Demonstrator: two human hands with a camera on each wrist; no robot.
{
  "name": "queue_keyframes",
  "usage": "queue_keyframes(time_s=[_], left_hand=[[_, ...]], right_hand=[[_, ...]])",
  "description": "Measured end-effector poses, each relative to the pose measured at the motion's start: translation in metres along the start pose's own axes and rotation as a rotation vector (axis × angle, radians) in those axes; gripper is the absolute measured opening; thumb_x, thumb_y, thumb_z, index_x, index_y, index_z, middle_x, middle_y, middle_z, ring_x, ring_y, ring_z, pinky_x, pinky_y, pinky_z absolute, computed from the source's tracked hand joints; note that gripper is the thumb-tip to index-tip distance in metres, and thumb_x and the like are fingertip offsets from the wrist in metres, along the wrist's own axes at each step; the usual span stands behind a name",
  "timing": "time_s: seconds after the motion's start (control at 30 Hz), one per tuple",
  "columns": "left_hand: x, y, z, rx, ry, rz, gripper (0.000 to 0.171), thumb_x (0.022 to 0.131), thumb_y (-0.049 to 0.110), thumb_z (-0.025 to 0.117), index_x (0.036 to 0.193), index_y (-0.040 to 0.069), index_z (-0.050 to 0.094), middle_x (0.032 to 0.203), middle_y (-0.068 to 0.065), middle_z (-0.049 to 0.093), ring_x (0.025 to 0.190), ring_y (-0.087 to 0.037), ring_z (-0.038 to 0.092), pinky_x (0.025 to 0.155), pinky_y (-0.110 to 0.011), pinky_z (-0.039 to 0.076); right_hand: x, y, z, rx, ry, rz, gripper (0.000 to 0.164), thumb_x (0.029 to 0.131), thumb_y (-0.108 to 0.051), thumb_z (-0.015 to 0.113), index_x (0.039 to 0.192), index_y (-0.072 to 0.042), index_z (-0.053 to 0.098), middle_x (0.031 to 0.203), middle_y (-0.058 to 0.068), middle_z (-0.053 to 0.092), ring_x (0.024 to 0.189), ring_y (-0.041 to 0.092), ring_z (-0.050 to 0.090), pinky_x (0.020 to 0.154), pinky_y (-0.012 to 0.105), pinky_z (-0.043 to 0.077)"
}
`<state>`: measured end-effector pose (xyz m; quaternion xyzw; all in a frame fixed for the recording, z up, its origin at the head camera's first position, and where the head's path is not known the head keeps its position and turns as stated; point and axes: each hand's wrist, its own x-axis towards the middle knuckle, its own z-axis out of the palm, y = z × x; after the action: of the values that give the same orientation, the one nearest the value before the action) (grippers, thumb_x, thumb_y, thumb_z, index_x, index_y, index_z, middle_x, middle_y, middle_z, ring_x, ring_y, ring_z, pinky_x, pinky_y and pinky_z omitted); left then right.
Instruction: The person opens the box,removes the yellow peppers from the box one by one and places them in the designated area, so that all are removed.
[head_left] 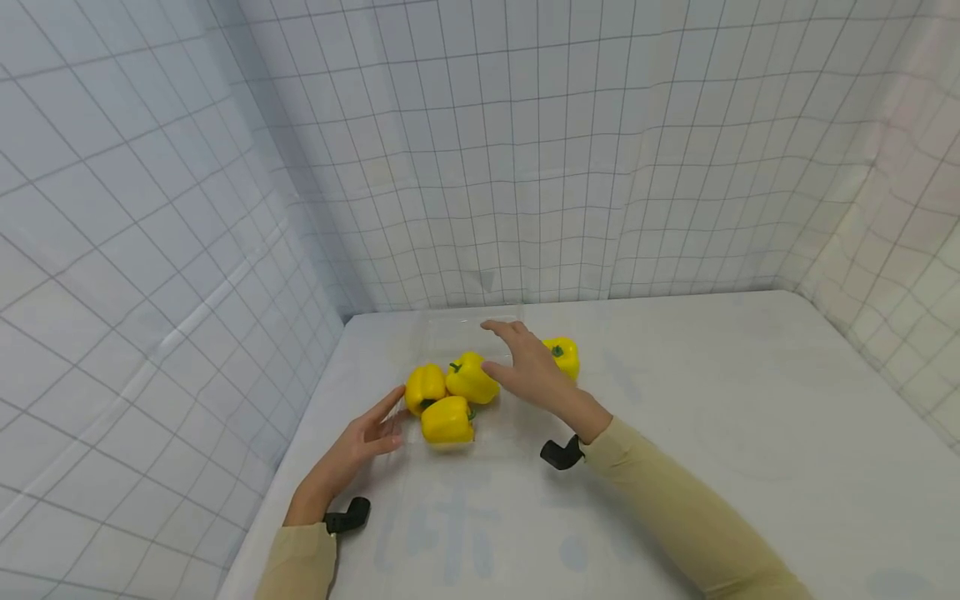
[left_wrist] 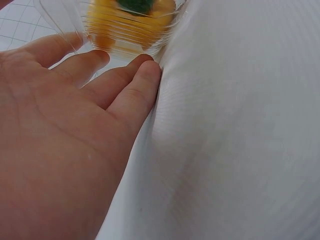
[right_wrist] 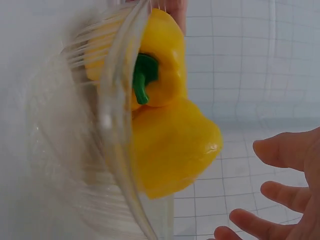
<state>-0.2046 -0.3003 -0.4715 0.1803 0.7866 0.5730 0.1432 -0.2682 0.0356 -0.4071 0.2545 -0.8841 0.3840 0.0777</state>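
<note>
A clear plastic container (right_wrist: 111, 130) with ribbed walls holds three yellow bell peppers: one at the left (head_left: 424, 387), one in front (head_left: 447, 421) and one at the right (head_left: 468, 379). Its transparent lid (head_left: 450, 327) lies folded back toward the wall. My left hand (head_left: 354, 450) is at the container's left side, fingers extended, fingertips right at the ribbed wall (left_wrist: 120, 37) in the left wrist view. My right hand (head_left: 534, 372) hovers over the container's right side, fingers spread and holding nothing. Beyond it stands another yellow bell pepper (head_left: 564, 357), partly hidden by that hand.
The white table (head_left: 712, 417) reaches far to the right. White sheeting with a grid pattern (head_left: 555, 167) hangs at the back and on both sides, close along the table's left edge. Black wrist mounts (head_left: 561, 454) stick out below each hand.
</note>
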Motion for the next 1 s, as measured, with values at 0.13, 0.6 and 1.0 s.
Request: queue_keyframes(time_s=[0.13,0.6,1.0], left_hand=[[0.000,-0.001,0.000,0.005,-0.001,0.005,0.073,0.102,0.013,0.056,0.162,0.030,0.018,0.167,0.007,0.013,0.148,-0.029,0.027,0.114,-0.043,0.030],[0.000,-0.001,-0.001,0.002,0.006,0.003,0.073,0.102,0.014,0.057,0.162,0.031,0.020,0.167,0.007,0.014,0.148,-0.030,0.028,0.114,-0.059,0.026],[0.001,0.000,0.000,0.005,0.001,0.007,0.073,0.102,0.014,0.057,0.162,0.030,0.019,0.167,0.007,0.012,0.148,-0.028,0.027,0.115,-0.057,0.023]], right_hand=[[0.002,0.001,0.009,0.023,-0.048,0.011,0.060,0.097,-0.031,0.069,0.151,-0.022,0.045,0.141,0.007,0.051,0.119,0.025,0.055,0.099,0.045,0.048],[0.009,0.008,0.033,0.033,-0.145,-0.011,0.060,0.097,-0.039,0.067,0.151,-0.023,0.045,0.138,0.009,0.053,0.122,0.029,0.053,0.102,0.046,0.045],[0.011,0.004,0.038,-0.072,-0.148,0.006,0.058,0.095,-0.043,0.068,0.148,-0.026,0.051,0.143,0.004,0.053,0.122,0.027,0.049,0.102,0.044,0.042]])
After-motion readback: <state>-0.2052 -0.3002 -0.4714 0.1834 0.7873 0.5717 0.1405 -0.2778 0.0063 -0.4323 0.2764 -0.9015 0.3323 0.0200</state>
